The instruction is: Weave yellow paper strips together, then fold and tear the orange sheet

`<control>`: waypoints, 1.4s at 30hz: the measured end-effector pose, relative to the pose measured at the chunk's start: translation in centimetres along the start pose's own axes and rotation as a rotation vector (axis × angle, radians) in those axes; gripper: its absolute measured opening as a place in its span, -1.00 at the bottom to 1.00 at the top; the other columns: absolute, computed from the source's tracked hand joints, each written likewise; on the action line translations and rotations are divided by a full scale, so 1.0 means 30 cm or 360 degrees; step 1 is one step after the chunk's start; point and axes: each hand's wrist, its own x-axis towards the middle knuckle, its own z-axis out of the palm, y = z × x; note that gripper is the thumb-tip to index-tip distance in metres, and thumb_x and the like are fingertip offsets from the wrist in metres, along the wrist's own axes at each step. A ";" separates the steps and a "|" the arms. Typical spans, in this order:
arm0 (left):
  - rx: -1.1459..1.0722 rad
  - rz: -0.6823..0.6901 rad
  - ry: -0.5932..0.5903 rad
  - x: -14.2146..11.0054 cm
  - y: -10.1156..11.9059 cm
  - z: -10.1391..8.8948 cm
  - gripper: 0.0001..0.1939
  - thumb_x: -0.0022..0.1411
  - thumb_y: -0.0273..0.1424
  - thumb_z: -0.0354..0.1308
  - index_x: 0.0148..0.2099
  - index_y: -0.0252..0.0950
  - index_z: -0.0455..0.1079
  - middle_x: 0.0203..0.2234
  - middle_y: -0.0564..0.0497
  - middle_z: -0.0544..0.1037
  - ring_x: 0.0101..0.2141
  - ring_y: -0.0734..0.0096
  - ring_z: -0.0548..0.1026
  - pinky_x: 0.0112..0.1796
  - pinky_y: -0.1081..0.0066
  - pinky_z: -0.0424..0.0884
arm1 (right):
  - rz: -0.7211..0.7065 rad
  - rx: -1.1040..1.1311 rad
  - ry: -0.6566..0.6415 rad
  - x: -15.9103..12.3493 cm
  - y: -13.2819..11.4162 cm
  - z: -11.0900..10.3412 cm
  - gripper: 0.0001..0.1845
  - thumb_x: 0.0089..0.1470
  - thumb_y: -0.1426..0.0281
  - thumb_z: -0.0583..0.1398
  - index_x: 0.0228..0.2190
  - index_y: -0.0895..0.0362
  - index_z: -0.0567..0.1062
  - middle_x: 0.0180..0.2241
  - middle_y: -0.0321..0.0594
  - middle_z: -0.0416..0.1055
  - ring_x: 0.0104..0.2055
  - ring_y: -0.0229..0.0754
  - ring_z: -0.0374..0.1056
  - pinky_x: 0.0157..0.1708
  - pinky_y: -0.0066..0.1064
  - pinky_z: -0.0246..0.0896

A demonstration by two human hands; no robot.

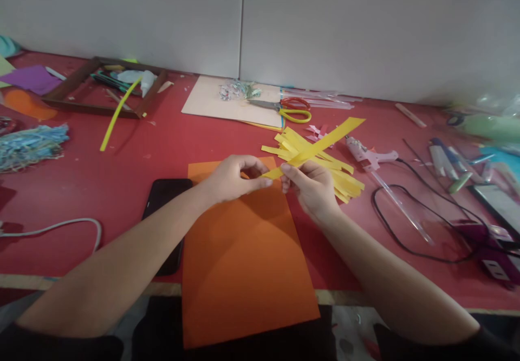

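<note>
A yellow paper strip (325,142) is pinched between both hands, its long end slanting up to the right. My left hand (238,178) grips the strip's near end between thumb and fingers. Close beside it, my right hand (311,185) pinches the strip a little farther along. Below the hands lies an orange paper sheet (244,263), its lower edge hanging past the table's front. Behind the right hand is a pile of yellow paper strips (345,179), partly covered by the held strip and the hand.
A black phone (168,193) lies partly under my left forearm. Scissors (284,109) rest on cream paper (207,98) at the back. On the right are a pink glue gun (368,155), its cord and markers (442,160). A brown wooden frame (73,87) stands back left.
</note>
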 end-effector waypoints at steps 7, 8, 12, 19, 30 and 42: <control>0.0079 0.0122 -0.0080 -0.001 0.009 0.006 -0.72 0.11 -0.13 0.32 -0.38 -0.26 0.52 -0.45 0.02 0.60 -0.42 0.40 0.50 -0.40 0.45 0.36 | 0.0027 -0.0021 -0.0230 -0.015 0.003 0.010 -0.74 -0.08 0.27 0.43 -0.61 0.13 0.54 -0.65 -0.34 0.45 -0.65 -0.33 0.31 -0.61 -0.45 0.26; 0.0078 0.0112 -0.0076 -0.002 0.007 0.005 -0.71 0.10 -0.13 0.34 -0.38 -0.27 0.52 -0.46 0.02 0.60 -0.44 0.41 0.49 -0.42 0.45 0.35 | 0.0033 -0.0002 -0.0209 -0.013 0.003 0.009 -0.74 -0.08 0.27 0.43 -0.61 0.13 0.55 -0.66 -0.34 0.44 -0.65 -0.33 0.31 -0.61 -0.45 0.26; 0.0036 -0.0003 -0.0061 -0.004 -0.001 0.002 -0.67 0.05 -0.11 0.37 -0.36 -0.30 0.51 -0.47 0.00 0.58 -0.48 0.43 0.46 -0.48 0.47 0.32 | 0.0045 0.0096 -0.0083 0.004 -0.005 -0.007 -0.71 -0.10 0.25 0.44 -0.62 0.13 0.53 -0.67 -0.35 0.42 -0.66 -0.35 0.29 -0.62 -0.47 0.25; -0.0089 -0.0057 -0.0071 -0.003 0.002 0.008 -0.66 0.01 -0.17 0.40 -0.33 -0.34 0.46 -0.47 0.01 0.55 -0.49 0.47 0.45 -0.46 0.48 0.34 | 0.0029 0.0056 -0.0066 0.027 -0.010 -0.029 -0.65 -0.19 0.20 0.48 -0.64 0.14 0.50 -0.69 -0.36 0.39 -0.68 -0.37 0.27 -0.64 -0.49 0.27; 0.0051 0.0226 -0.0084 -0.008 -0.002 0.001 -0.78 0.09 -0.28 0.37 -0.27 -0.30 0.51 -0.47 0.05 0.54 -0.59 0.61 0.29 -0.56 0.52 0.19 | 0.0087 0.0144 0.0006 0.043 -0.018 -0.030 -0.58 -0.31 0.18 0.52 -0.68 0.14 0.46 -0.71 -0.36 0.38 -0.69 -0.38 0.25 -0.69 -0.54 0.22; 0.0042 0.0362 -0.0278 -0.006 -0.005 0.007 -0.74 0.15 -0.30 0.33 -0.11 -0.27 0.60 -0.20 -0.07 0.64 -0.29 0.40 0.53 -0.32 0.44 0.41 | 0.0174 0.0120 -0.0003 0.035 -0.029 -0.030 -0.56 -0.31 0.19 0.52 -0.69 0.14 0.42 -0.71 -0.36 0.37 -0.70 -0.39 0.23 -0.69 -0.53 0.20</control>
